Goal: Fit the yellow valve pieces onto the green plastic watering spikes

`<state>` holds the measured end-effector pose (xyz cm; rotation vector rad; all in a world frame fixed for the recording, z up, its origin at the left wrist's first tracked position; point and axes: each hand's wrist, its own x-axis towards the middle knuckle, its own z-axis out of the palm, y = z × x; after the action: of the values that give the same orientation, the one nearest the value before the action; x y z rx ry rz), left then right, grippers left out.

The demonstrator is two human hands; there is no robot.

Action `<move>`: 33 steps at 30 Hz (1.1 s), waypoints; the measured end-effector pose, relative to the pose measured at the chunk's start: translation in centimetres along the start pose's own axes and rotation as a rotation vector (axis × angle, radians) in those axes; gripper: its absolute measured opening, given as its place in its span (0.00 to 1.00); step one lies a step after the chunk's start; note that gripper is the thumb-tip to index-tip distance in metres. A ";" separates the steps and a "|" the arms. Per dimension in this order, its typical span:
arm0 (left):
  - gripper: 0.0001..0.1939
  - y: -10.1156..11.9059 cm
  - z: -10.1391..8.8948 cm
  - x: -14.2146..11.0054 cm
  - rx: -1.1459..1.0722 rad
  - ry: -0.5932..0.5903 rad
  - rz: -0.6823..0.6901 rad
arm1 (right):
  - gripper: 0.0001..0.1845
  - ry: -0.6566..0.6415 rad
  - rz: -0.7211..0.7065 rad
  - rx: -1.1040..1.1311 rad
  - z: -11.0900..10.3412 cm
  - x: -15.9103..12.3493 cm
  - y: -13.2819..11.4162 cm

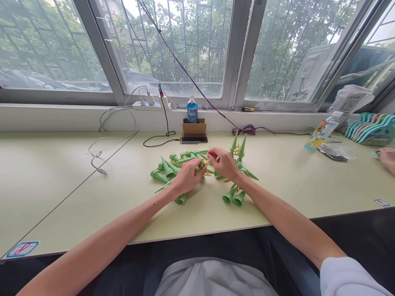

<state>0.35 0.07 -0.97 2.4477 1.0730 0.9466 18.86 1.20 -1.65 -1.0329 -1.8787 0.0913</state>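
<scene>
Green plastic watering spikes (168,169) with hollow threaded ends lie in a loose pile on the table, and small yellow valves (208,174) show among them. My left hand (189,177) is closed at the pile's middle, with a green watering spike (202,163) between thumb and fingers. Just right of it, my right hand (222,163) is pinched; whatever its fingertips hold is hidden. Two spikes (242,149) with yellow valves stand upright behind my right hand. Near my right forearm, a pair of spikes (238,200) lies with open ends facing me.
Behind the pile, a blue-labelled bottle (192,110) stands in a cardboard box (194,126) beside a dark phone (202,139). A white cable (98,164) lies left. Toward the right are a drink bottle (322,131), teal-edged hangers (372,128) and another person's hand (387,158).
</scene>
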 end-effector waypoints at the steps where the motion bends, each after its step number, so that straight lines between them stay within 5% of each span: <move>1: 0.13 0.0 0.0 0.1 -0.005 0.008 -0.012 | 0.10 -0.006 0.005 0.006 0.0 0.0 -0.1; 16: 0.14 -0.1 -0.5 0.4 -0.282 0.173 -0.213 | 0.09 -0.097 0.036 0.111 0.6 -0.5 -1.1; 33: 0.15 -0.1 -0.6 0.7 -0.414 0.288 -0.259 | 0.14 -0.084 0.024 0.142 0.9 -0.6 -1.2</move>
<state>0.25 0.62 -0.30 1.8309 1.1161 1.3076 17.55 0.30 -1.97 -0.9670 -1.9059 0.2823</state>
